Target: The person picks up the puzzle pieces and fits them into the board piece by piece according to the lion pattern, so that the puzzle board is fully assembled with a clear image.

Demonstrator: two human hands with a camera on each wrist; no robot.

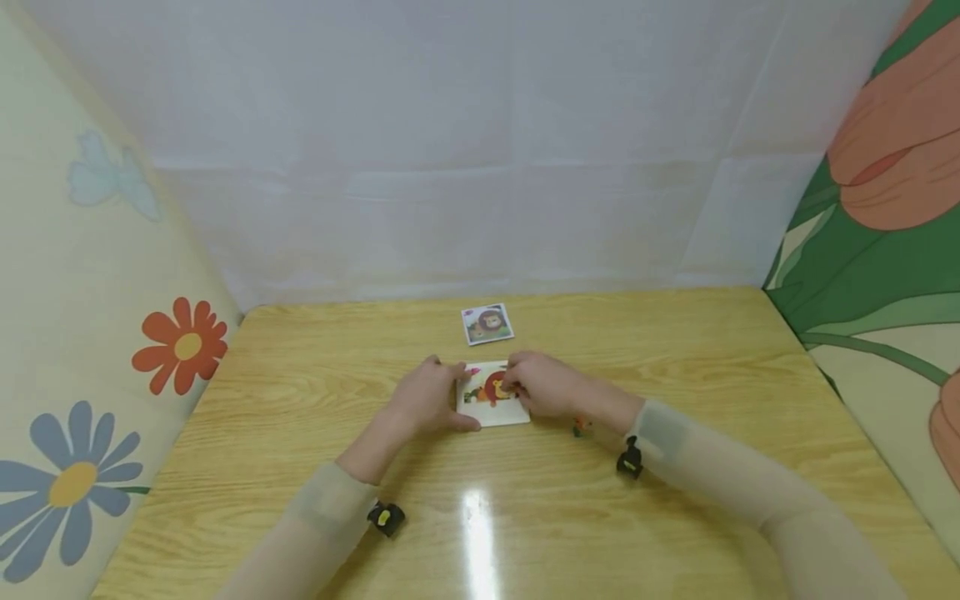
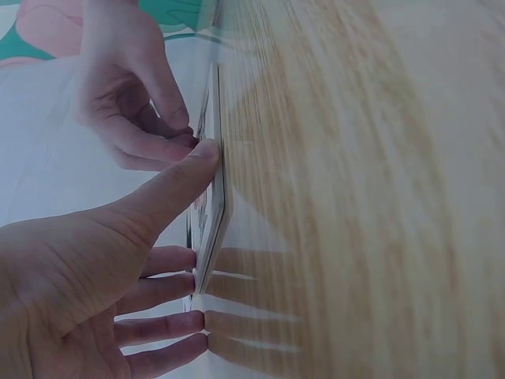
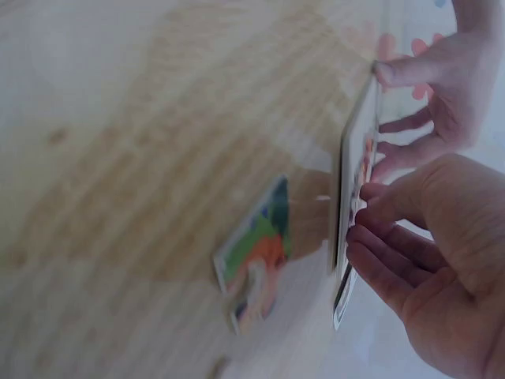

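Note:
A white puzzle board (image 1: pixel 491 414) with a partly filled lion picture lies flat on the table. My left hand (image 1: pixel 427 398) steadies it at its left side, thumb on the near corner and fingers spread along the edge. Over the right part of the picture, my right hand (image 1: pixel 543 383) has its thumb and fingertips together at the lion's face, pinching what appears to be a puzzle piece, mostly hidden by the fingers. A loose puzzle piece (image 3: pixel 256 253) in green, orange and dark teal lies beside the board, near the right wrist.
Behind the board lies a square card (image 1: pixel 487 323) with a complete lion picture. The wooden table (image 1: pixel 315 375) reaches back to a white cloth (image 1: pixel 420 150). Printed flower panels stand on both sides. Small black devices hang at both wrists.

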